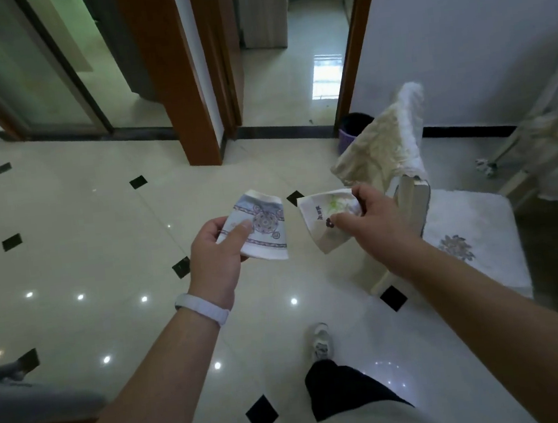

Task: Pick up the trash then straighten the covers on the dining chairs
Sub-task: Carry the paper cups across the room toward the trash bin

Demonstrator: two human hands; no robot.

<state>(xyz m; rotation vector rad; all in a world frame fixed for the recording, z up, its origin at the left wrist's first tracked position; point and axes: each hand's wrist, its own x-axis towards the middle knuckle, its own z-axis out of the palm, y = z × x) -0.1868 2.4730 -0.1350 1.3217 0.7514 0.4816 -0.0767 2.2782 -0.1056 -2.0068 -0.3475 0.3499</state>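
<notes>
Trash-collection step: left hand pinches a blue-patterned paper cup, right hand grips a crumpled cup; next, probably carrying both to the purple bin behind the rumpled chair cover.

Counted by kind.
Two trash papers: blue-patterned paper in the left hand, white paper in the right hand. One covered chair beside the right hand, one purple bin beyond it.
</notes>
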